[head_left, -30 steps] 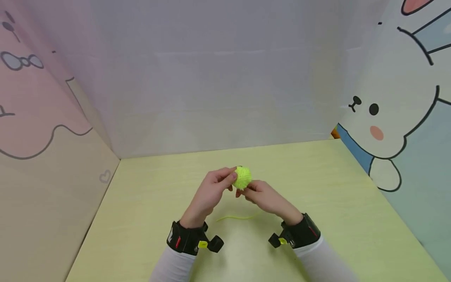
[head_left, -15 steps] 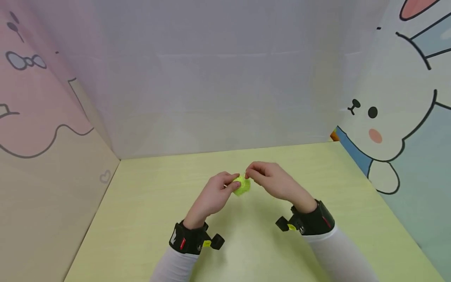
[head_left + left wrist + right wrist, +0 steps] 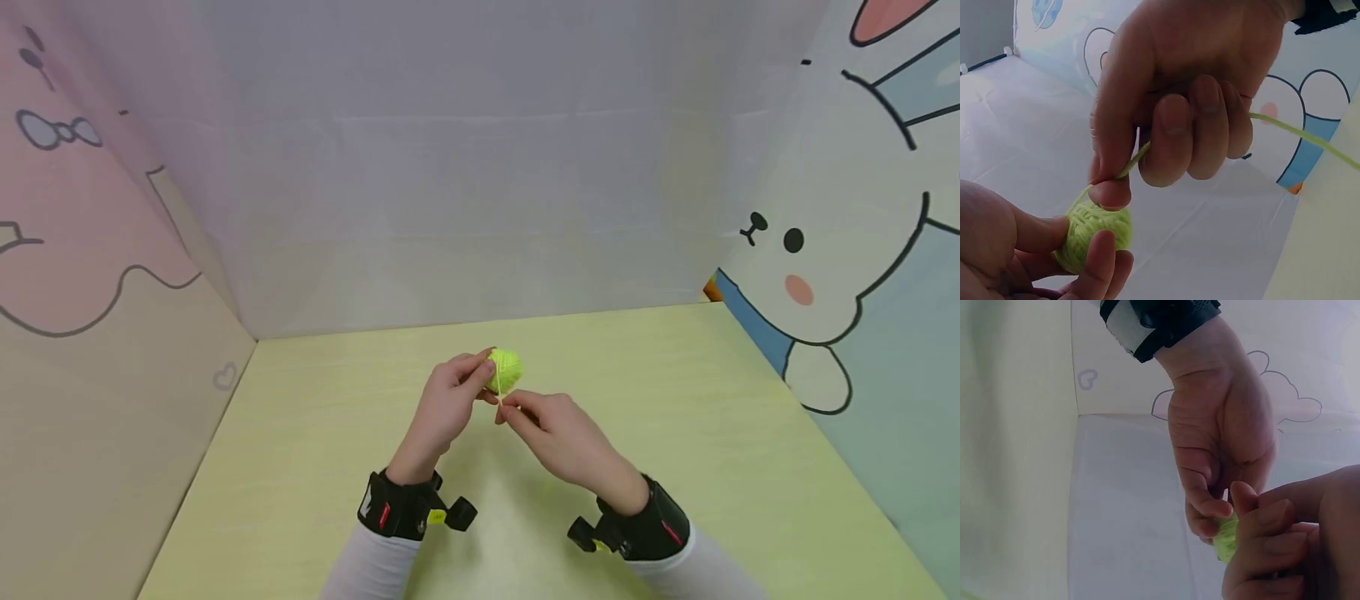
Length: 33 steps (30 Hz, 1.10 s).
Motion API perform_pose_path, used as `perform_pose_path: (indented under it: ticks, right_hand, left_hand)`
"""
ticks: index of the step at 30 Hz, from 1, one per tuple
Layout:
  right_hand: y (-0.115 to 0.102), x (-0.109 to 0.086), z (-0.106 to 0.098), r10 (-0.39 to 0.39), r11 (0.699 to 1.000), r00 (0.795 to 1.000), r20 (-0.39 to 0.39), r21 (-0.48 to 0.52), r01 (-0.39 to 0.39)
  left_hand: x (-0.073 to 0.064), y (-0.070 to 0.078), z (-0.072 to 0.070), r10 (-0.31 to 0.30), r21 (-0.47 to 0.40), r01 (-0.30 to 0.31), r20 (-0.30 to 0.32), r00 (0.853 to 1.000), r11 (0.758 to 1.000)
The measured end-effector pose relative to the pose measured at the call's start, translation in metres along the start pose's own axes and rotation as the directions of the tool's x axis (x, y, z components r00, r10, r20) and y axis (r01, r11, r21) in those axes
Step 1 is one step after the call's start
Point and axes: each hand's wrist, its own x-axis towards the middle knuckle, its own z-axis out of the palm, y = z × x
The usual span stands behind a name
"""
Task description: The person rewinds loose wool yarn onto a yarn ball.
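A small neon-yellow ball of yarn [image 3: 505,369] is held up above the table, between the thumb and fingers of my left hand [image 3: 444,412]. Just below and right of it, my right hand [image 3: 566,442] pinches the yarn strand [image 3: 500,385] running down from the ball. The left wrist view shows that strand passing from the wound ball [image 3: 1100,228] through the right thumb and fingertips, under the curled fingers, then trailing off as a loose tail [image 3: 1307,136]. In the right wrist view, fingers cover most of the ball [image 3: 1227,540].
Beneath both hands lies a pale yellow-green table [image 3: 300,500]. A plain whitish wall panel [image 3: 465,183] stands along its back edge. Cartoon-printed panels close in the left side [image 3: 97,400] and the right side [image 3: 900,350]. Each wrist wears a black camera strap [image 3: 401,504].
My right hand went up over the top of the ball, then came down to below it, drawing the strand along the near side. The left hand kept its grip, shifting and turning the ball slightly.
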Motion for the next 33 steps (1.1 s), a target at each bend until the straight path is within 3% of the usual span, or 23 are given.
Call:
perform_pose_path:
  ticks: [7,12,15,18,21,24,29,33]
  right_hand:
    - [0.006,-0.004,0.01,0.014,0.996,1.0,-0.022,0.083,-0.012]
    - [0.021,0.002,0.016,0.038,0.986,0.999,0.028,0.159,-0.042]
    - [0.036,0.009,0.014,0.064,0.974,0.996,0.069,0.215,-0.077]
    - [0.047,0.017,0.003,0.086,0.965,0.991,0.107,0.24,-0.11]
    - [0.052,0.027,-0.014,0.103,0.965,0.985,0.136,0.225,-0.132]
    - [0.051,0.034,-0.032,0.112,0.974,0.984,0.142,0.18,-0.136]
    - [0.029,0.033,-0.049,0.088,0.991,0.993,0.072,0.099,-0.095]
    - [0.009,0.02,-0.038,0.044,0.997,0.999,0.016,0.055,-0.045]
  left_hand:
    - [0.001,0.003,-0.002,0.016,-0.13,-0.02,-0.027,0.999,0.991]
    - [-0.001,0.01,-0.003,0.01,-0.243,-0.001,0.034,0.999,0.97]
    - [-0.002,0.011,-0.003,-0.003,-0.232,0.019,0.068,0.998,0.973]
    - [-0.004,0.008,-0.003,-0.008,-0.152,0.026,0.118,0.993,0.988]
    - [-0.004,0.005,-0.002,-0.013,-0.002,0.014,0.188,0.982,1.0]
    - [-0.004,0.003,-0.001,-0.041,0.162,0.004,0.225,0.974,0.987]
    - [-0.003,0.0,0.002,-0.052,0.346,0.002,0.137,0.989,0.938]
    - [-0.002,-0.005,0.003,0.002,0.407,-0.014,0.03,1.0,0.913]
